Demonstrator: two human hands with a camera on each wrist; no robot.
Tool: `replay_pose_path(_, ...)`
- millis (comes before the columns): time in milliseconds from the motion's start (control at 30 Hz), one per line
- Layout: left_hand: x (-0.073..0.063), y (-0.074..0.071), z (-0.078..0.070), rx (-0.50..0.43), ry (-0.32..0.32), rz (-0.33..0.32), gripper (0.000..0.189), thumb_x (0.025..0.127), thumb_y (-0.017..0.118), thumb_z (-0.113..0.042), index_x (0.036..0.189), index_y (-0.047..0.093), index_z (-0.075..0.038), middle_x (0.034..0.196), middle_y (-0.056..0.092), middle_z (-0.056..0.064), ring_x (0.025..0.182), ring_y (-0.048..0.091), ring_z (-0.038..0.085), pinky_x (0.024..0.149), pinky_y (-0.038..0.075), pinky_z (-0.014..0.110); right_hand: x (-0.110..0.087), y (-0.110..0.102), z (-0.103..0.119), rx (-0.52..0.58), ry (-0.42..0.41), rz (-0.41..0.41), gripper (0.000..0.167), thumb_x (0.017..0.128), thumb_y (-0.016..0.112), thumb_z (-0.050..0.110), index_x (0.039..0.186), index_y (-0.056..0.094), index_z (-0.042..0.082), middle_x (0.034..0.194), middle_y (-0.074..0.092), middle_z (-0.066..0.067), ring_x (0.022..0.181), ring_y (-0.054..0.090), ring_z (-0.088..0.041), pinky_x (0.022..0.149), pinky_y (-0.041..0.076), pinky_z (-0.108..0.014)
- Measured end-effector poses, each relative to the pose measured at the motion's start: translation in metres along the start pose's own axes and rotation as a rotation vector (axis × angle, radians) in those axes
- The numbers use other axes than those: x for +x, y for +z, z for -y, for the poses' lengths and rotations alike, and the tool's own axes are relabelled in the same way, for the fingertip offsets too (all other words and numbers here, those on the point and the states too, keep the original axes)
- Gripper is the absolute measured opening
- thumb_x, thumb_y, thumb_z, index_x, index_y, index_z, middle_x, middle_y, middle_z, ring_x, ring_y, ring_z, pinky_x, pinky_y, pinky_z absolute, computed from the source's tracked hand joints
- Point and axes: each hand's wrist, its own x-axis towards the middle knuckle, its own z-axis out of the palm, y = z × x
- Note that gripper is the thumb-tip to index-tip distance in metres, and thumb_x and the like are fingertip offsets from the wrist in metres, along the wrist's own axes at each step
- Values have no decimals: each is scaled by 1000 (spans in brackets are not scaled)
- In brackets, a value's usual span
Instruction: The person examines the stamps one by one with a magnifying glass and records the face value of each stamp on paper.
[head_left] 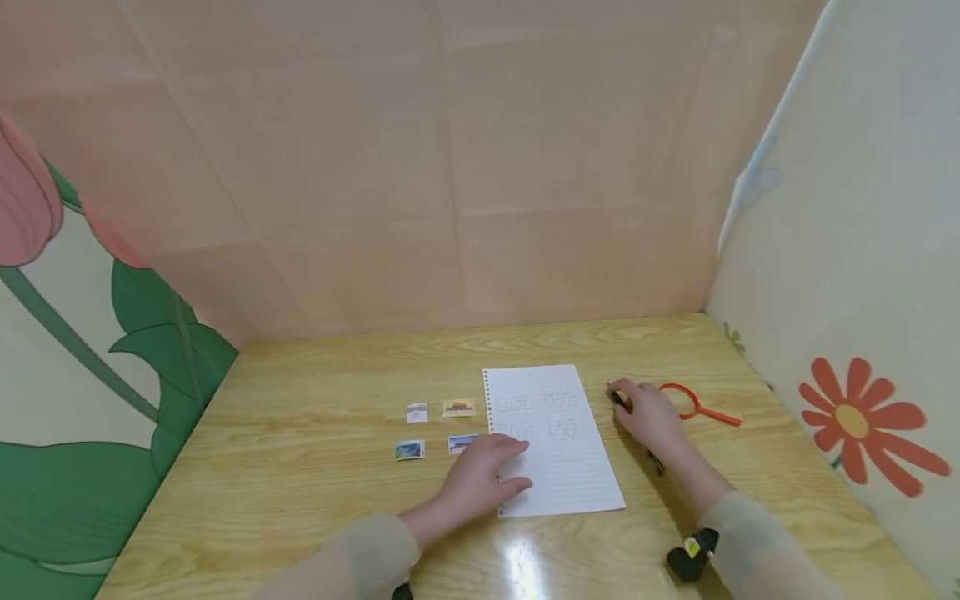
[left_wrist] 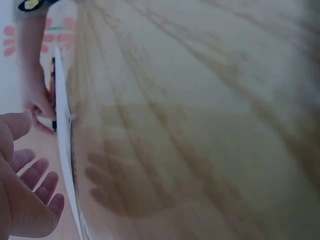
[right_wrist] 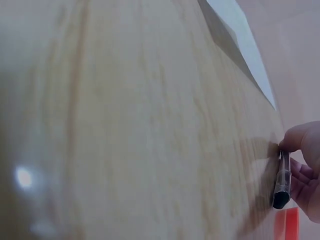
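My right hand [head_left: 651, 418] is just right of the paper and pinches a dark pen [right_wrist: 283, 180] with a clear barrel between thumb and fingers. Part of the pen is hidden behind that hand in the head view. A lined sheet of paper [head_left: 570, 475] with holes down its left side carries two rows of faint handwriting. Over the sheet's left edge hovers my left hand [head_left: 483, 475], thumb and fingers apart, holding nothing. In the left wrist view the left hand [left_wrist: 30, 185] shows loosely bent fingers above the tabletop.
Left of the paper lie several small stamp-like pictures: a pale one [head_left: 417, 412], a yellow one [head_left: 459, 407], a green-blue one [head_left: 409, 450] and a blue one [head_left: 462, 443]. A red magnifying glass [head_left: 716, 414] lies beyond my right hand. Walls with printed flowers enclose the wooden table [head_left: 315, 433].
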Motion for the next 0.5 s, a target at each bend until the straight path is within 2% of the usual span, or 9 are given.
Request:
replay_pose_path(167, 2, 12, 0, 35, 12, 29, 52, 85, 78, -33, 130, 65, -10, 124, 65, 3, 117, 56, 20, 104, 41, 33, 0, 0, -3, 37, -24, 2, 28, 86, 68, 6, 113, 68, 8, 70, 48, -2, 67, 47, -22, 55, 38, -35)
replay_pose_path(267, 3, 16, 0, 39, 14, 32, 53, 84, 80, -33, 130, 66, -9, 123, 66, 2, 115, 56, 19, 103, 42, 32, 0, -4, -5, 180, -23, 15, 25, 91, 63, 3, 114, 70, 6, 66, 47, -1, 60, 44, -17, 52, 37, -31)
replay_pose_path(333, 4, 17, 1, 45, 13, 35, 55, 82, 81, -33, 129, 66, -9, 123, 66, 2, 114, 56, 19, 102, 42, 31, 1, -8, -5, 356, 13, 43, 25, 95, 59, 4, 118, 69, 4, 69, 51, -3, 58, 45, -14, 50, 39, -28)
replay_pose_path(400, 4, 18, 0, 52, 5, 42, 56, 81, 81, -33, 129, 66, -10, 122, 65, 2, 114, 56, 18, 102, 42, 30, 2, -12, -4, 565, 86, 73, 27, 100, 56, 9, 124, 66, 1, 76, 57, -3, 60, 50, -11, 51, 43, -25)
replay_pose_path(500, 4, 18, 0, 62, -9, 57, 56, 80, 82, -32, 129, 66, -10, 122, 65, 1, 114, 56, 18, 102, 42, 30, 2, -16, -3, 977, 172, 116, 35, 104, 50, 14, 133, 56, -6, 96, 61, -3, 74, 56, -12, 62, 50, -24)
